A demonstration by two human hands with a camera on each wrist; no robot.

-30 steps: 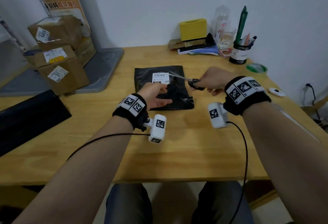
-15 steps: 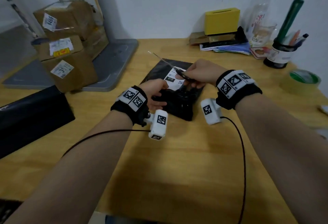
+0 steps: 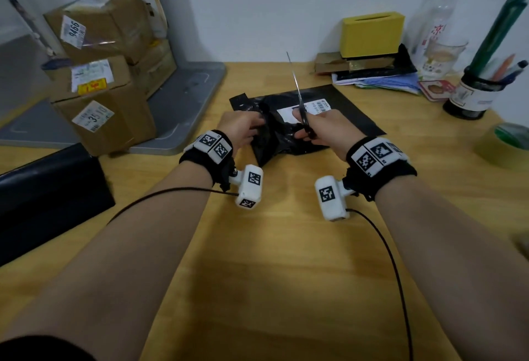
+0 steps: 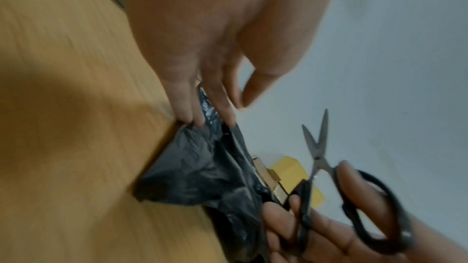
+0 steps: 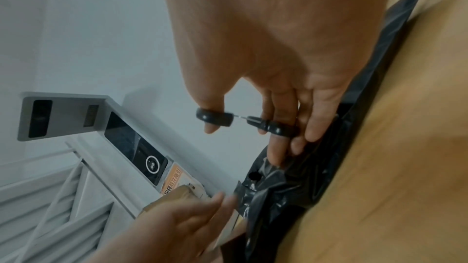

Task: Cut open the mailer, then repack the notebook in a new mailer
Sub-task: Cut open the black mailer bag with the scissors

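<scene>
A black plastic mailer (image 3: 343,109) with a white label (image 3: 312,109) lies on the wooden table (image 3: 272,260). Its near end is crumpled and lifted. My left hand (image 3: 243,129) pinches the mailer's left corner (image 4: 202,147) between its fingers. My right hand (image 3: 326,129) holds black-handled scissors (image 3: 300,103), thumb and fingers through the loops (image 5: 215,117), blades (image 4: 316,137) slightly parted and pointing up and away. Its lower fingers also rest on the crumpled plastic (image 5: 273,187). The notebook is hidden inside the mailer.
Cardboard parcels (image 3: 100,74) stand on a grey platform (image 3: 177,109) at the back left. A flat black mailer (image 3: 48,194) lies at the left edge. A yellow box (image 3: 372,34), papers, a bottle, a pen pot (image 3: 475,94) and a tape roll (image 3: 503,143) line the back right.
My left hand has gone from pressing the mailer flat to pinching and lifting its near corner. The scissors swung from lying low, pointing left, to pointing up and away. The head view moved closer.
</scene>
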